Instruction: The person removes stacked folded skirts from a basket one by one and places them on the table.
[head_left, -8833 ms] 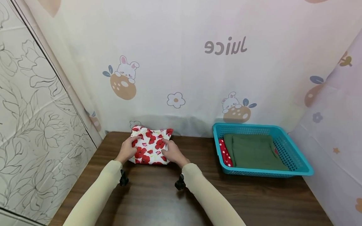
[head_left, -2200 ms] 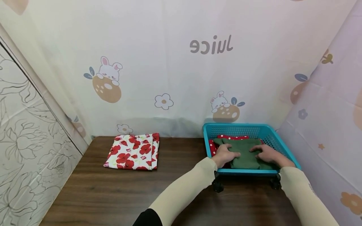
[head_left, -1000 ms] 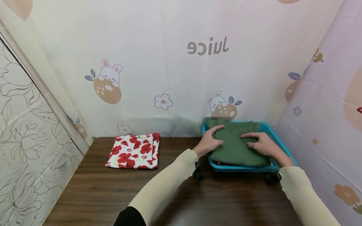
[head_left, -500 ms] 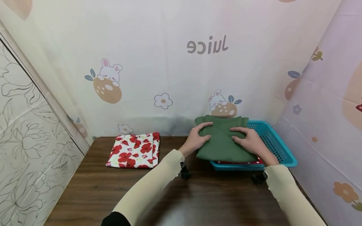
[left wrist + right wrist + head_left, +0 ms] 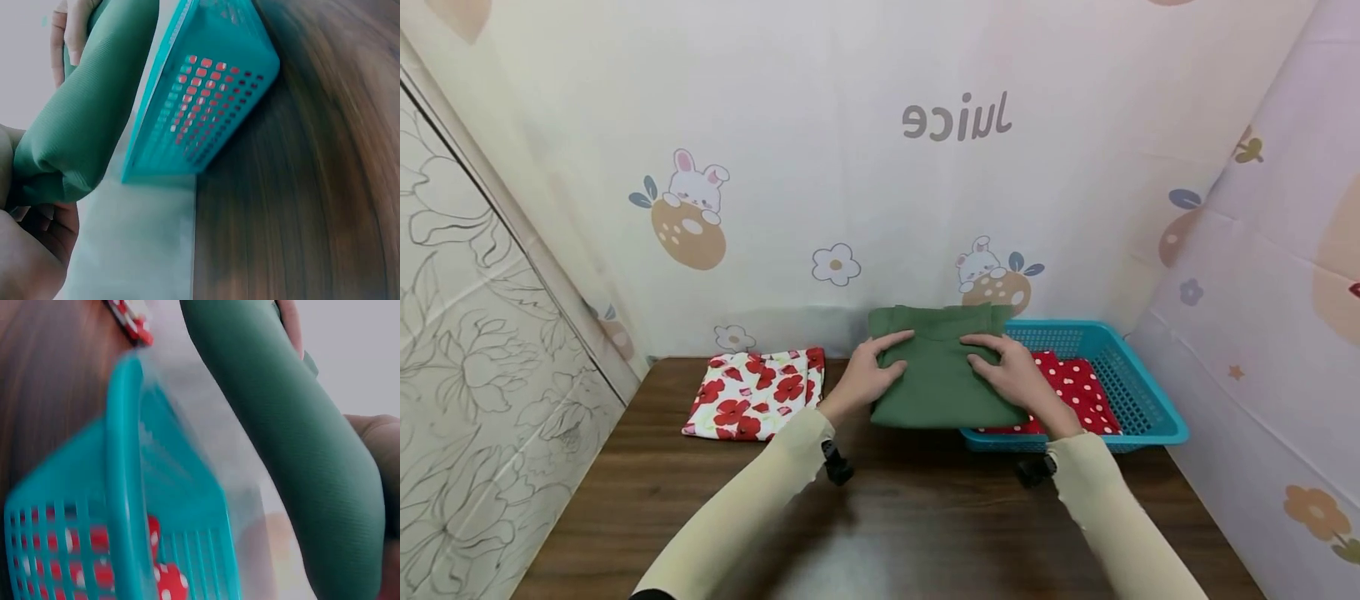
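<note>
A folded green garment (image 5: 936, 375) hangs raised between both hands, overlapping the basket's left end in the head view. My left hand (image 5: 867, 377) grips its left side, thumb on top and fingers curled beneath, as the left wrist view shows. On the right side my right hand (image 5: 1011, 375) grips it the same way. The turquoise basket (image 5: 1150, 400) holds a red cloth with white dots (image 5: 1078, 392). In both wrist views the green fabric (image 5: 294, 444) shows as a thick rounded fold above the basket's level.
A folded white cloth with red flowers (image 5: 752, 396) lies at the back left of the brown wooden table (image 5: 917, 508). Printed curtains (image 5: 850, 167) stand right behind the table and along its right side. A line-drawn flower panel (image 5: 467, 375) borders the left.
Both hands have lifted the green garment out of the basket and carried it left, uncovering the dotted red cloth. Earlier, the hands were on the flowered cloth, which now lies released.
</note>
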Motion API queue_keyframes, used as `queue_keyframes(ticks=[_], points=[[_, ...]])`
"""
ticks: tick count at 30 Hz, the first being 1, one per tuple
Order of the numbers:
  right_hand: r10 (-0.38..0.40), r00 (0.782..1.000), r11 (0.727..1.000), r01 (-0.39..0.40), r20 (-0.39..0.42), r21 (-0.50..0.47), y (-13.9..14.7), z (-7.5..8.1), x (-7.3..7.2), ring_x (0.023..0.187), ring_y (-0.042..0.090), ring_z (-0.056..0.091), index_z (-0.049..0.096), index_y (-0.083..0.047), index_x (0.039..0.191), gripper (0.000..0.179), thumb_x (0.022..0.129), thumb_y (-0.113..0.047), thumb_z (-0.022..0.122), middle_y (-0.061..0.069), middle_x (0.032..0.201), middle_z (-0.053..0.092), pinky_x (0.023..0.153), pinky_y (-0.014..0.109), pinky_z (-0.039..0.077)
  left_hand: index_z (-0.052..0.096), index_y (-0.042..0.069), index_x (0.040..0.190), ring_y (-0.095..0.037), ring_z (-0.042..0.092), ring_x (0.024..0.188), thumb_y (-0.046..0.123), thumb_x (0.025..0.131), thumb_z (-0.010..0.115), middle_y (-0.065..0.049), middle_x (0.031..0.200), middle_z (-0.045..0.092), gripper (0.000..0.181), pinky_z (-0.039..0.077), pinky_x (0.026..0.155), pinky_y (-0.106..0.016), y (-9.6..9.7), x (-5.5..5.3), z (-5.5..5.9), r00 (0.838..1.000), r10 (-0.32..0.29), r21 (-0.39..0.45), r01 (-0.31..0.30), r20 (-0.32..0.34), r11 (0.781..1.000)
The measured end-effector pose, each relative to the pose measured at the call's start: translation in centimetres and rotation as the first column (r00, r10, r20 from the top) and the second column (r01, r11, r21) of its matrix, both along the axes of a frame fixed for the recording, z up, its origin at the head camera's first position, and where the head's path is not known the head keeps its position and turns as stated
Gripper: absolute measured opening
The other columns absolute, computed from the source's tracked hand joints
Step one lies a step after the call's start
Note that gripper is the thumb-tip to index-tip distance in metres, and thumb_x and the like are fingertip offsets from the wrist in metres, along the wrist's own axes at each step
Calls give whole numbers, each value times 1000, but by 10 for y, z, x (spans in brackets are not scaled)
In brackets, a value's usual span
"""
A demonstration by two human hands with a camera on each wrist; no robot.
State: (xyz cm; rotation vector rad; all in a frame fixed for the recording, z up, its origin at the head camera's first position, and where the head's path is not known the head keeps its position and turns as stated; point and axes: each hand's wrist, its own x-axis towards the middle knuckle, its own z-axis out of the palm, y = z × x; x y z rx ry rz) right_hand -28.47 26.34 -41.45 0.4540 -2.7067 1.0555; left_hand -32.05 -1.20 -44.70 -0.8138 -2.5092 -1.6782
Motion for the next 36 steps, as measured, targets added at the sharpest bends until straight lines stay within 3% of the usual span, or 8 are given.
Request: queue_keyframes(ticks=[10,14,18,25,29,36], points=[[1,1000,993,1,20,-115,-54,-13,-12,132,47,51,66,-7,136,35,102,-14,65,25,141,59,103,62,47,59,29,146,-28,43,146,13,101,66,-2,157,49,48,44,112,-53,-47,-2,-5,993,99,4,-99,65,995],[-39,999,988,41,14,-151,-74,-18,-17,141,50,44,67,-6,135,34,101,-13,65,24,143,59,110,64,41,61,29,144,-28,44,146,11,100,65,-4,156,50,47,43,113,-54,-59,-8,-4,987,141,24,-143,79,989],[-69,998,983,69,7,-168,-94,-25,-23,140,49,46,67,-5,134,33,101,-12,65,23,141,61,116,62,36,62,27,143,-33,45,144,9,99,65,-8,156,50,47,43,111,-57,-69,-14,-9,979,177,41,-181,100,983],[-109,993,982,114,48,-148,-123,-49,-28,136,47,50,68,-5,133,32,102,-10,64,23,139,63,111,60,43,61,26,144,-34,38,150,6,99,64,-9,160,44,49,42,112,-58,-83,-21,-40,958,210,36,-221,197,975],[-129,988,983,139,88,-121,-133,-65,-30,141,47,45,67,-5,134,32,102,-10,62,22,141,62,113,59,42,60,23,146,-36,42,147,4,99,62,-11,161,43,51,44,110,-57,-84,-25,-60,943,219,27,-233,250,972],[-155,978,980,170,141,-101,-132,-90,-33,127,43,56,67,-2,133,32,102,-8,62,23,137,62,103,57,49,57,19,148,-38,45,144,5,99,61,-15,160,42,51,45,108,-57,-74,-26,-79,926,209,-7,-218,315,976]])
